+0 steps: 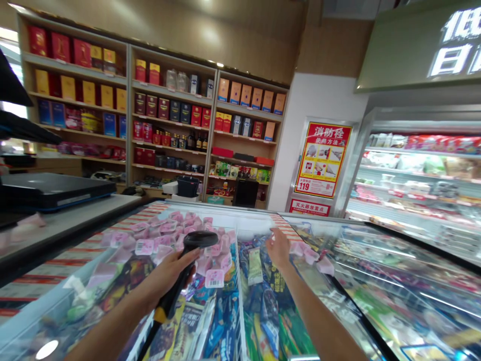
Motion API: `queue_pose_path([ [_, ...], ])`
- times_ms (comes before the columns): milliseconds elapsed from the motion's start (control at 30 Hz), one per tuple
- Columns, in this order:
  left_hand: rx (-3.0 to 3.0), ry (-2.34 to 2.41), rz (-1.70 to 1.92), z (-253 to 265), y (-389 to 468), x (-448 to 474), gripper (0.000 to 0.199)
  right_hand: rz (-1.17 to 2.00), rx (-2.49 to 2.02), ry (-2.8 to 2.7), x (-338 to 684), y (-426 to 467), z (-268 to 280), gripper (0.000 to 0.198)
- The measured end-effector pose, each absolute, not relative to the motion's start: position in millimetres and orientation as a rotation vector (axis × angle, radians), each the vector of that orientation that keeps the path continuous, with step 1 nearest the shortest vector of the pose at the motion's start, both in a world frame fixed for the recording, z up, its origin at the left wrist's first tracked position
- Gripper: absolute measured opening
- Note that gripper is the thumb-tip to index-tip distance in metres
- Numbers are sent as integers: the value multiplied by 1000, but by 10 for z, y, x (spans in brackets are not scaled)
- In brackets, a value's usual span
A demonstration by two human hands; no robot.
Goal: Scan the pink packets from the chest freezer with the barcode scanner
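My left hand (pixel 176 273) is closed round the handle of a black barcode scanner (pixel 201 239). Its cable (pixel 150 341) runs down toward me past a yellow collar. Under the scanner head, many pink barcode price tags (pixel 165 228) lie heaped at the far end of the chest freezer. One tag (pixel 214 278) shows its barcode just below the scanner. Above the freezer's middle section my right hand (pixel 278 248) reaches forward, thumb and fingers slightly bent and apart, with nothing visible in them. Beneath it lie wrapped ice creams (pixel 255 265).
A white wire divider (pixel 240 306) splits the freezer. At right, a glass lid (pixel 376 291) covers more frozen goods. A flat black device (pixel 56 190) sits on the counter at left. Behind stand shelves of boxes (pixel 173 108), a fire-hydrant poster (pixel 323 159) and a lit refrigerated display (pixel 413 175).
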State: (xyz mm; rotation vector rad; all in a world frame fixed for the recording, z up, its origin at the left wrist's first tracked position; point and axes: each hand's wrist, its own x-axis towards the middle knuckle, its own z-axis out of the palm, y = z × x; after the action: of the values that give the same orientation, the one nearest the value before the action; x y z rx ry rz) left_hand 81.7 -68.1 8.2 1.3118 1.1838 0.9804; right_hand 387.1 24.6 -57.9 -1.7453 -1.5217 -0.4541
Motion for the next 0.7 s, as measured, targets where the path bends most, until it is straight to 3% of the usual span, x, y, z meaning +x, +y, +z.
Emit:
queue_pose_path([
  [200,1261,1248,1030,54,-705,680,43,-39,-1654,-1778,3083,691,-615,50],
  [333,1269,1282,1041,19,-678,633,43,5,-1652,-1872,2875,872,-673,55],
  [600,1240,1183,989,18,-659,747,41,-16,-1670,-1723,3067,786,-740,33],
  [700,1280,1152,984,5,-655,805,41,-58,-1596,-1663,3229,621,-754,39],
])
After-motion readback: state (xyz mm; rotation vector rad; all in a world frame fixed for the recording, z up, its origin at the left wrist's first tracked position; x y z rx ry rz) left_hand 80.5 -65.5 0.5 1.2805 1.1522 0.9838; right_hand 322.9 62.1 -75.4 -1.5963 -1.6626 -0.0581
